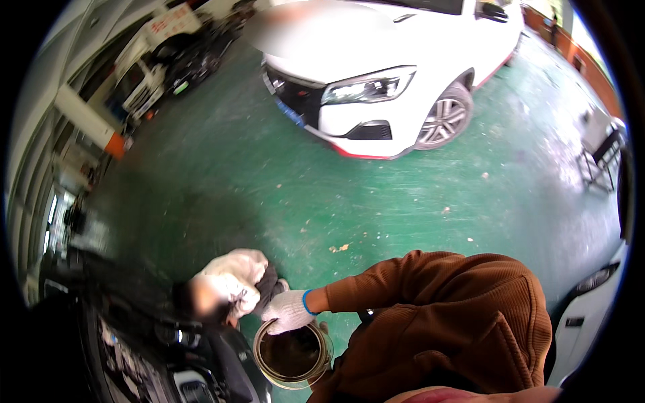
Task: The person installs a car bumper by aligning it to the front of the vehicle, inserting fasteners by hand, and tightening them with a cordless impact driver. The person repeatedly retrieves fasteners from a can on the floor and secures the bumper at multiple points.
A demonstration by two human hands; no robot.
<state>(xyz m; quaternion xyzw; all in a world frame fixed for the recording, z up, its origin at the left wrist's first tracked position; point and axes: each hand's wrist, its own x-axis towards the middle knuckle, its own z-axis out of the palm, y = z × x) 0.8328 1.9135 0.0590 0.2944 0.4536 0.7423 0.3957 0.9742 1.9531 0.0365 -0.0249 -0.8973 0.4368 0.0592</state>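
Note:
My right hand (289, 312), in an off-white knit glove with a blue cuff, is closed over the far rim of a round pail (328, 356). The pail has a pale, yellowish rim and a dark inside; whether that is liquid cannot be made out. It hangs beside the front of a dark car (232, 363), close to my brown jacket. A small greyish patch at the pail's right side may be part of my left hand, whose fingers are otherwise hidden.
Beyond the pail another person (235, 275) in a light top is low down beside the dark car. A white car (376, 121) stands across the green floor (349, 208). At the right are a folding chair (598, 148) and a pale car door (584, 329).

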